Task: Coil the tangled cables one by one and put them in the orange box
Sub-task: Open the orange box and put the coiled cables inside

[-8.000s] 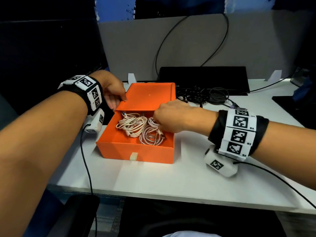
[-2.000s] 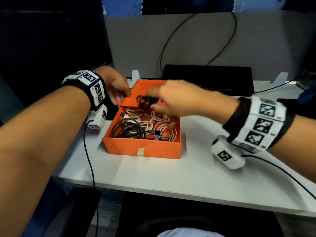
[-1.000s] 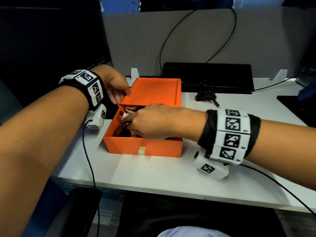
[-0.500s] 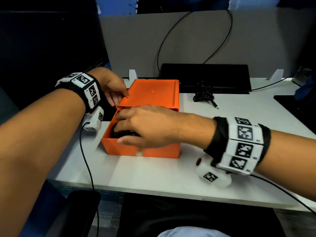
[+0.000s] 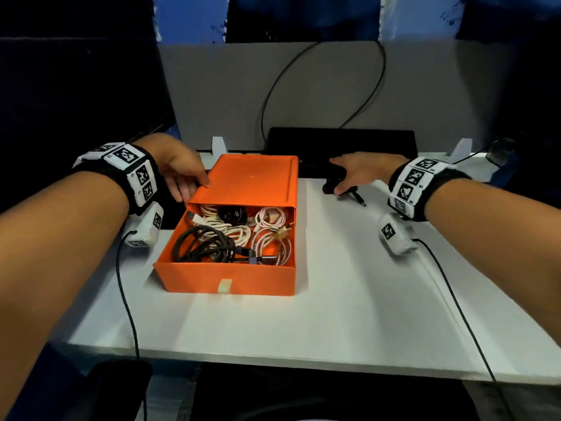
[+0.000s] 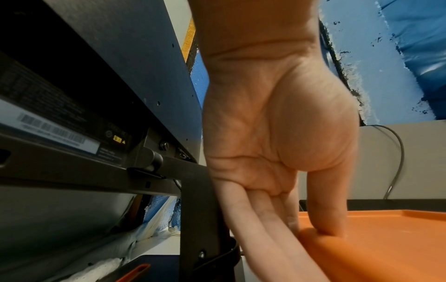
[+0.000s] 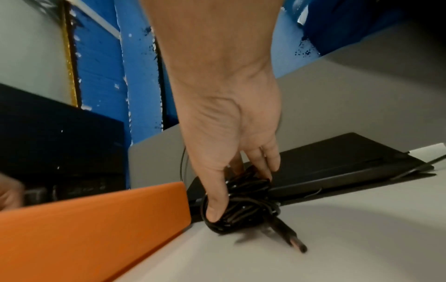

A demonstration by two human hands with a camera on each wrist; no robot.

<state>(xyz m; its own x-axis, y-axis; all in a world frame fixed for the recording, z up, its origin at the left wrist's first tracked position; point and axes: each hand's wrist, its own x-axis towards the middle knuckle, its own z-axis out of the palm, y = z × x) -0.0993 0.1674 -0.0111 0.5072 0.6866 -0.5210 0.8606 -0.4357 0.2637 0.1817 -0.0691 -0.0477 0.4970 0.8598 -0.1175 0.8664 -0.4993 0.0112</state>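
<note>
Toward the far edge of the tabletop point(image 5: 334, 314), just right of the orange box point(image 5: 230, 276), my right hand point(image 5: 361, 171) closes thumb and fingers around the last loose cable, a tangled black cable point(image 7: 243, 206) lying against the front of a flat black device point(image 5: 379, 141). My left hand point(image 5: 179, 168) steadies the box's sleeve point(image 5: 255, 180), thumb on top at its left rear corner and straight fingers along its side; it grasps nothing by curling.

Progress, as I judge it: the pulled-out drawer of the box already holds several coiled cables, namely a dark coil point(image 5: 203, 247) at its front left, white coils point(image 5: 224, 229) behind that, a silver braided coil point(image 5: 273, 244) at the front right, a pink coil point(image 5: 270, 217) at the rear right and a small black bundle point(image 5: 232, 214) at the rear centre. No other loose cable shows on the tabletop, so one cable remains to be untangled, coiled and put in.

Head view: gives the drawer's contents and both hands at once, but my right hand hides most of the tangle. Right wrist view: shows my thumb tucked into the knotted loops and a plug point(image 7: 293, 241) trailing onto the tabletop. Left wrist view: shows only my thumb and fingers on the sleeve, no cables.
</note>
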